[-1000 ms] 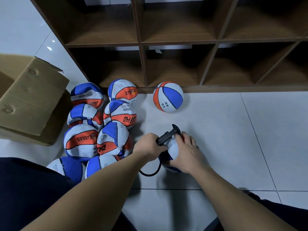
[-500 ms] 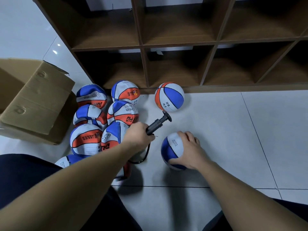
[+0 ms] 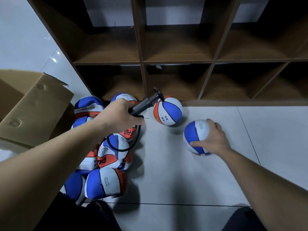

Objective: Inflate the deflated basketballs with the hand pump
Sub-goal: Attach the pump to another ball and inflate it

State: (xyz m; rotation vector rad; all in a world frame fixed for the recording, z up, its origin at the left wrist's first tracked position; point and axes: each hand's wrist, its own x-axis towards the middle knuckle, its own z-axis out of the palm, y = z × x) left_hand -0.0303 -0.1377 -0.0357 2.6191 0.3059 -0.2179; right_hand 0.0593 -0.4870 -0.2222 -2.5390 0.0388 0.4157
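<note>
on the floor (image 3: 216, 172) by the shelf (image 3: 176, 61), the right hand (image 3: 215, 139) holds a round ball (image 3: 194, 135) next to another full ball (image 3: 167, 112), the left hand (image 3: 120, 115) grips the pump (image 3: 143, 104) over a pile of flat balls (image 3: 106, 164) still needing air, beside a box (image 3: 33, 110).

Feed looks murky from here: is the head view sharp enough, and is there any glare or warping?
Head view: dim, soft overall; the pump in the left hand is slightly blurred; glare spots on the wall tiles; wide-angle bending of the shelf; the ball under the right hand readable.
</note>
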